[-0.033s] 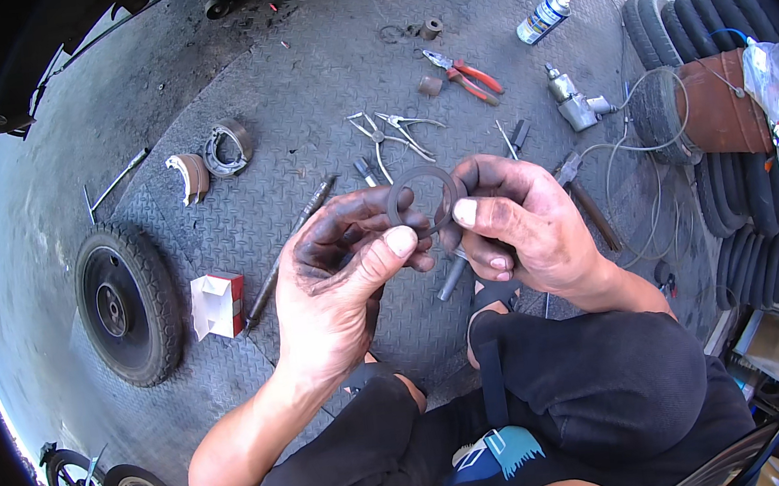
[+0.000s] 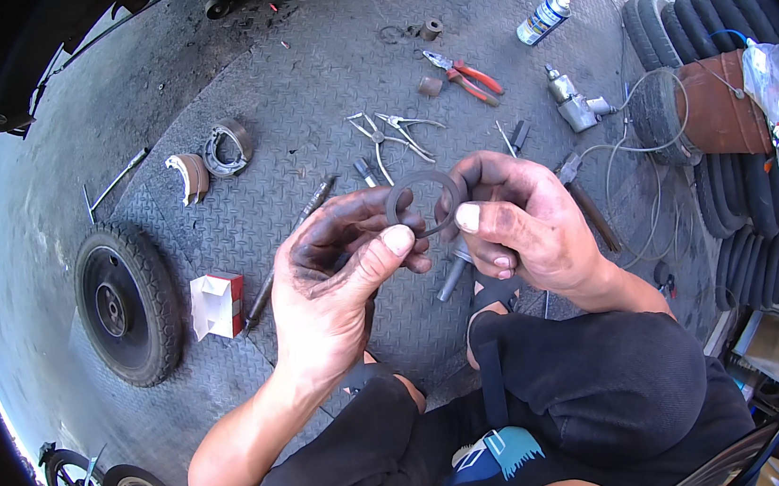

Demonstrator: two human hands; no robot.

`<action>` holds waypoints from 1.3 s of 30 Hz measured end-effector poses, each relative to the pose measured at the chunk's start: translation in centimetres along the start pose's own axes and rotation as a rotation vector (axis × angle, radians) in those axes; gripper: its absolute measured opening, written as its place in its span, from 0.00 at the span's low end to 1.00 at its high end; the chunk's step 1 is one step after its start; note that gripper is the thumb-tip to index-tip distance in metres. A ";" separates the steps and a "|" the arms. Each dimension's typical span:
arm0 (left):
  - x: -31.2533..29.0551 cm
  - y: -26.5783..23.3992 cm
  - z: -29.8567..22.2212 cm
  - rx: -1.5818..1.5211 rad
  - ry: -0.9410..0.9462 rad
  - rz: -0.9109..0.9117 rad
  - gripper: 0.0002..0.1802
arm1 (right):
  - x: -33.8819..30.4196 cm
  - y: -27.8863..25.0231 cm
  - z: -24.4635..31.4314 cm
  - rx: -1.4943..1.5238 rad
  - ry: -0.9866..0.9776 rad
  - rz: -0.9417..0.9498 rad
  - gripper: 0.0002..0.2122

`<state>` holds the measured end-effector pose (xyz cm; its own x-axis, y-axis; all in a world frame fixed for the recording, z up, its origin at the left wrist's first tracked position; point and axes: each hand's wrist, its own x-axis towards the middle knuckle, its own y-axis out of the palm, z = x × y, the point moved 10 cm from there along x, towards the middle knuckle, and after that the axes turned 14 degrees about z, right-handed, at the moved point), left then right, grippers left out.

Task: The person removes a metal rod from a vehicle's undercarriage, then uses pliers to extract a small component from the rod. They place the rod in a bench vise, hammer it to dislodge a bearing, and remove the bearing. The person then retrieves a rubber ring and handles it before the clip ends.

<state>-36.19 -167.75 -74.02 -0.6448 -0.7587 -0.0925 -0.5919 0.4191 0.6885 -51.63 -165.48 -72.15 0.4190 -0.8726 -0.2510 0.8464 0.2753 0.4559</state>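
Observation:
A dark, flat ring [image 2: 422, 177], perhaps a rubber seal, is held up in front of me between both hands. My left hand [image 2: 331, 273] pinches its lower left side, with the thumb in front and blackened fingers curled behind. On the opposite side, the thumb and fingers of my right hand [image 2: 535, 228] grip the ring's right edge. Below and beyond the hands lie snap-ring pliers [image 2: 381, 139], a second slim pair of pliers [image 2: 408, 125] and a dark rod [image 2: 267, 298]. A hammer [image 2: 592, 212] rests right of my right hand.
Patterned metal plate covers the ground. A wheel [image 2: 169, 309], an opened box [image 2: 218, 306] and brake shoes [image 2: 228, 148] are at left. Red-handled pliers [image 2: 472, 81], a spray can [image 2: 544, 20] and an air impact wrench [image 2: 574, 100] lie farther off. Stacked tyres [image 2: 736, 197] line the right.
My right hand has shifted very slightly up and right at the ring's edge, and the ring has tilted a little. My left hand has barely moved.

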 end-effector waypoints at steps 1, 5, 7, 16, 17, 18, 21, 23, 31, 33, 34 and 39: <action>-0.1 -0.1 -0.5 0.071 -0.001 -0.010 0.19 | 0.0 -0.1 0.8 -0.080 -0.030 -0.013 0.14; -0.5 0.6 -1.2 0.357 -0.114 0.004 0.21 | -0.4 0.2 2.8 -0.313 -0.069 -0.036 0.12; -0.8 1.0 -1.0 0.426 -0.177 0.019 0.23 | -0.5 1.0 3.2 -0.461 -0.050 0.006 0.10; -1.8 0.7 -1.7 0.277 0.023 -0.117 0.22 | 0.1 1.2 2.4 -0.351 -0.013 0.022 0.16; -1.9 0.8 -1.8 0.297 0.035 -0.114 0.22 | 0.1 1.2 2.3 -0.355 -0.007 0.029 0.15; -2.1 0.8 -2.0 0.317 0.050 -0.111 0.21 | 0.1 1.2 2.3 -0.360 -0.002 0.037 0.15; -2.3 0.9 -2.3 0.392 0.058 -0.092 0.21 | 0.2 1.4 1.9 -0.387 0.036 0.066 0.13; -2.3 1.1 -2.4 0.426 0.082 -0.071 0.22 | 0.3 1.3 1.6 -0.382 0.049 0.073 0.12; -2.0 2.7 -2.7 0.484 0.118 0.088 0.27 | 0.3 1.9 -0.5 -0.181 0.262 0.144 0.15; -1.8 2.9 -2.9 0.552 0.103 0.104 0.27 | 0.4 1.9 -0.2 -0.284 0.261 0.096 0.22; -1.8 3.0 -3.0 0.560 0.101 0.102 0.27 | 0.4 1.8 -0.3 -0.288 0.275 0.068 0.24; -1.3 2.2 -2.2 0.421 0.045 0.019 0.28 | 0.4 1.3 -0.2 -0.160 0.240 -0.026 0.31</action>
<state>-35.59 -166.94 -70.79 -0.6411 -0.7662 -0.0447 -0.7321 0.5930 0.3353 -50.31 -165.36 -71.87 0.4465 -0.7651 -0.4640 0.8908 0.3310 0.3114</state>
